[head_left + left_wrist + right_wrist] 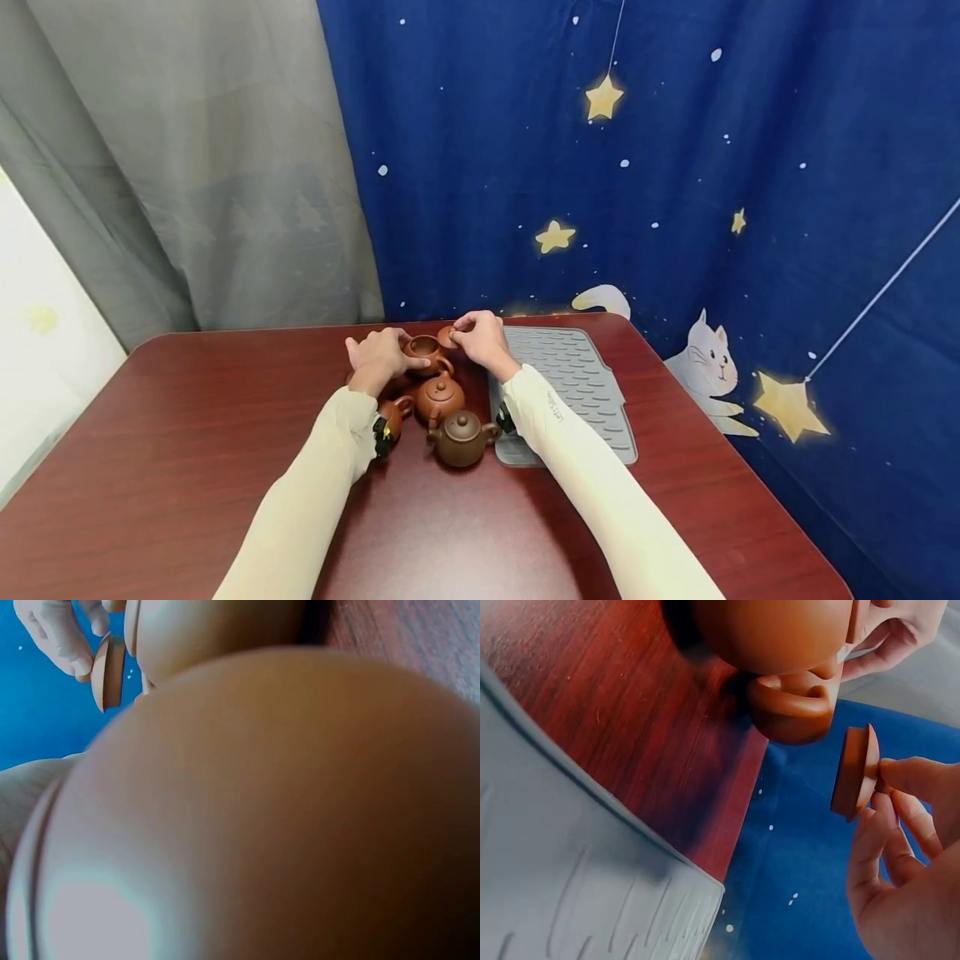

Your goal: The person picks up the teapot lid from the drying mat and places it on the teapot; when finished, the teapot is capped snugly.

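Note:
A small reddish-brown teapot lid (857, 772) is pinched at its knob by my right hand (483, 340), clear of the table. Just left of it stands the lidless clay teapot (422, 345), its dark inside showing in the head view. My left hand (381, 357) holds that pot, with the thumb along its near side; some of the fingers are hidden behind. An orange-brown lidded teapot (439, 397) stands nearer, and a dark brown lidded teapot (460, 442) in front of that. Another reddish teapot (391, 417) is partly covered by my left wrist.
A grey ridged mat (570, 392) lies on the right of the dark red wooden table (225, 467), beside the teapots. Blue curtains (480, 167) with stars hang behind the table's far edge, with a grey curtain (210, 167) on the left.

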Action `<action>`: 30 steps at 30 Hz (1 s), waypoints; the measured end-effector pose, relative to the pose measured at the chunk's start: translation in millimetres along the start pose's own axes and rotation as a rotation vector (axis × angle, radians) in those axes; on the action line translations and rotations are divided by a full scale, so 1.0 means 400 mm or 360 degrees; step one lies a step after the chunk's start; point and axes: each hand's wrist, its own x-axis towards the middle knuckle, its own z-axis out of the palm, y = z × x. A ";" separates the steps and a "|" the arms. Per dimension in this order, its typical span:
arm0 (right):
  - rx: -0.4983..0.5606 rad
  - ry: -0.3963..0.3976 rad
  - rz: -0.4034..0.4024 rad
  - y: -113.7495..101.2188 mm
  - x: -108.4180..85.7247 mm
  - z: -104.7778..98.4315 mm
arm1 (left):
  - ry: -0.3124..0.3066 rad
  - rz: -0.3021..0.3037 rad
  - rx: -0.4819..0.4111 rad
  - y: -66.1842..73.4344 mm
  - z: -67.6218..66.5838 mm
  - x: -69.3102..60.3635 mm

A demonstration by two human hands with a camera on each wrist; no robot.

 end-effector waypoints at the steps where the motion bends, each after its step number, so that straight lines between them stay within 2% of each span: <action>1: -0.0006 -0.0015 -0.0012 -0.003 0.002 0.001 | 0.0006 -0.0001 0.0002 0.000 -0.002 0.000; 15: -0.0009 -0.0169 -0.0166 -0.044 0.021 0.015 | -0.0003 -0.0006 0.0012 -0.003 -0.003 -0.003; 24: -0.0101 -0.0275 -0.0142 -0.052 0.038 0.039 | -0.0026 -0.0028 0.0010 -0.003 -0.004 0.002; 30: -0.0122 -0.0301 -0.0125 -0.056 0.044 0.050 | -0.0019 -0.0033 0.0003 -0.003 -0.003 0.002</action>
